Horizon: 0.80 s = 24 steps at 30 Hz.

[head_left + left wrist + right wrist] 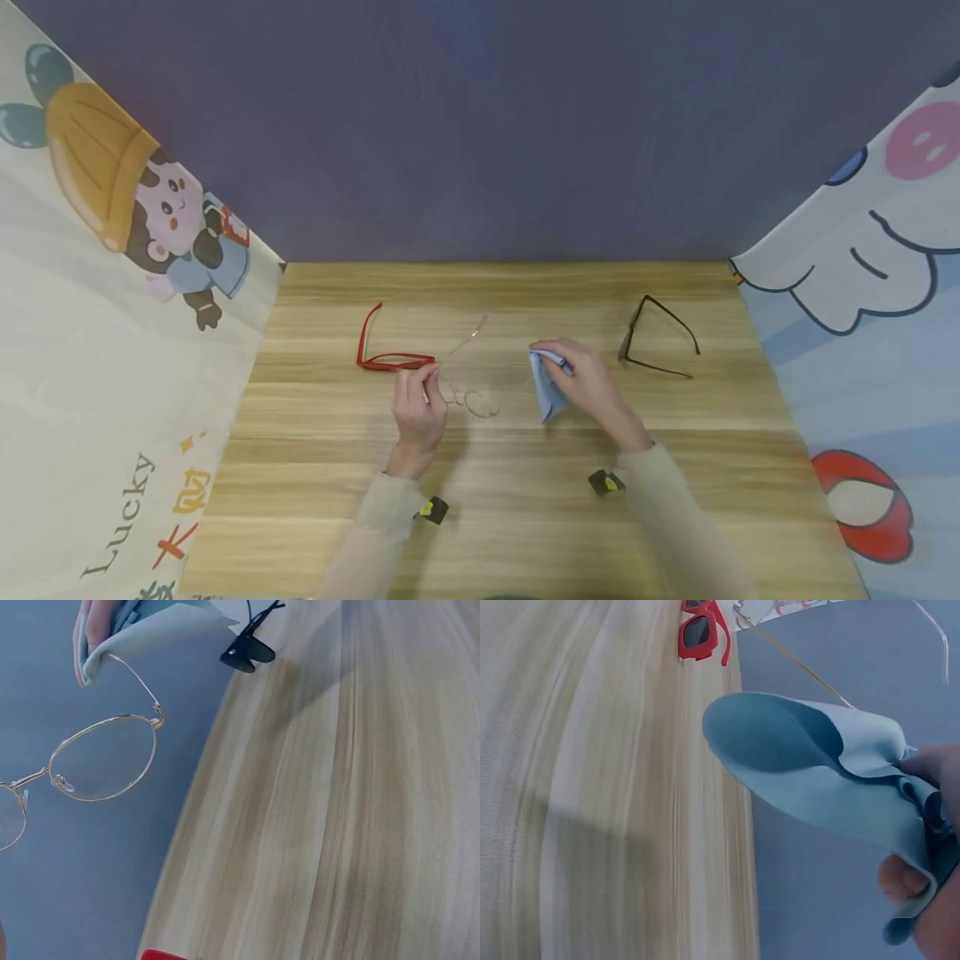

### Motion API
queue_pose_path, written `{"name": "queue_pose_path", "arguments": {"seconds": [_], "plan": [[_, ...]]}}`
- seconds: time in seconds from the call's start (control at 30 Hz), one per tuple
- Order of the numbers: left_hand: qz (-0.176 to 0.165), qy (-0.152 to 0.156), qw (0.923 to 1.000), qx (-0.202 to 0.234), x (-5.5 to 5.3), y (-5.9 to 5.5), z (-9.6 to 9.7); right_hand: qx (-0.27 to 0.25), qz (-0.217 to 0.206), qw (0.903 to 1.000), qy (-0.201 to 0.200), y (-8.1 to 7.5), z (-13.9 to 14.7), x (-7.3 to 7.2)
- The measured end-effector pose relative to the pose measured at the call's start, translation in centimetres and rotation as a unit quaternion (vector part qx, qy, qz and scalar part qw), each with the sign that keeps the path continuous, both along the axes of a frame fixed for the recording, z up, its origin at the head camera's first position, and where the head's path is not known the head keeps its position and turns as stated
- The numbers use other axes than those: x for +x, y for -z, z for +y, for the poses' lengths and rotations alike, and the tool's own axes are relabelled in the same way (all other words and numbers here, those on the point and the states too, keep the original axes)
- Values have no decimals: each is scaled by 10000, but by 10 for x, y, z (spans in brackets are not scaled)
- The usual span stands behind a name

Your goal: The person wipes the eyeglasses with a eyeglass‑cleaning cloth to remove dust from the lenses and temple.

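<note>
My left hand (pixel 420 408) pinches a pair of thin gold wire-rimmed eyeglasses (pixel 31 778) with clear lenses, held up over the table. The pinched part is hidden behind the fingers. In my right hand (pixel 590 385) is a folded light-blue cloth (pixel 550 396), gripped between thumb and fingers, its lower corner hanging free. The left wrist view shows one temple of the eyeglasses running into the cloth's edge. A gold temple (pixel 795 661) also reaches the cloth's far side in the right wrist view.
Red-framed sunglasses (pixel 396 365) lie on the wooden table (pixel 510 533) just beyond my left hand. Black glasses (pixel 628 343) rest to the right with their temples unfolded. A dark blue-grey panel (pixel 495 125) stands at the back, and printed cloth walls flank both sides.
</note>
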<state>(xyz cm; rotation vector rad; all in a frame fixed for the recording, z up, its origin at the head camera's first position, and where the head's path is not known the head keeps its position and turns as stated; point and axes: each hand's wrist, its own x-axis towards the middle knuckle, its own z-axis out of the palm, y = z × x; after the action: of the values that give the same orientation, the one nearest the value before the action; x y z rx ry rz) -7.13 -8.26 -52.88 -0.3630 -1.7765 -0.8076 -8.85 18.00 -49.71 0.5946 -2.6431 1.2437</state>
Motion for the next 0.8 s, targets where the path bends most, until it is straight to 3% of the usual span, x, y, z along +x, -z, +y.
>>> {"name": "queue_pose_path", "arguments": {"seconds": [0.23,0.37,0.5,0.6,0.8], "plan": [[-47,10,9999,127,-1,0,1,220,604,9972,-384,15,-11,24],[-127,28,9997,182,-2,-1,2,542,716,9941,-606,28,-23,39],[-207,99,9997,118,-1,-1,1,607,715,9941,-546,35,-29,47],[-241,167,9996,53,1,-1,0,404,693,9963,-300,31,-26,44],[-241,197,9993,-225,6,4,-1,-144,753,9970,-60,15,-10,23]]}}
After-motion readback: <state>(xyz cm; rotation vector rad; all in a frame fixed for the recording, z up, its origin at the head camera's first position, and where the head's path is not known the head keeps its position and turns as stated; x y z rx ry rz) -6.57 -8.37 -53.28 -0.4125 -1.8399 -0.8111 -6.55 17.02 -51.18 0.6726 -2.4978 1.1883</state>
